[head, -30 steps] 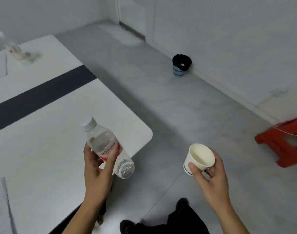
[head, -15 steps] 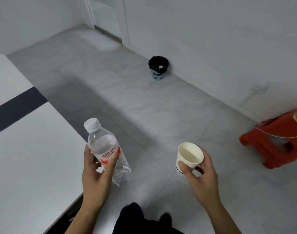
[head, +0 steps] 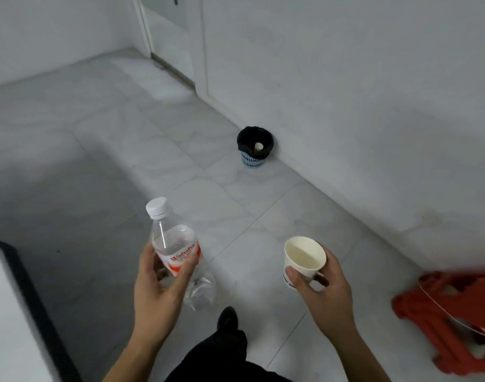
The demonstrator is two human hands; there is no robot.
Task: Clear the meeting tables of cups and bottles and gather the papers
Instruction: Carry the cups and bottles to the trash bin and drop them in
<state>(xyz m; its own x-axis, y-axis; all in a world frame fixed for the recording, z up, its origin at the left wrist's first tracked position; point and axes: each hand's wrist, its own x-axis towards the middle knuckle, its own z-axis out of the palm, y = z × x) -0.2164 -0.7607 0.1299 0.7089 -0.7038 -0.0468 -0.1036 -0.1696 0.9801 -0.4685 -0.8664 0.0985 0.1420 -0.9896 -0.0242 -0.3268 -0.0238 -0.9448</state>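
Note:
My left hand [head: 160, 288] grips a clear plastic water bottle [head: 175, 244] with a white cap and a red-and-white label, held upright over the floor. My right hand [head: 322, 292] holds a white paper cup [head: 304, 256] by its side, its mouth turned towards me and its inside looking empty. A small blue waste bin [head: 254, 150] lined with a black bag stands on the floor by the wall ahead, with something white lying inside it.
The white table's corner [head: 4, 312] with its dark edge shows at the lower left. A red plastic stool [head: 453, 318] lies at the lower right near the wall. A door [head: 175, 34] is at the far end. My foot [head: 227, 319] is on the grey tiled floor.
The view has swung away from the table toward the wall and the bin, which now looks nearer. Both hands keep the same hold on the bottle and the cup.

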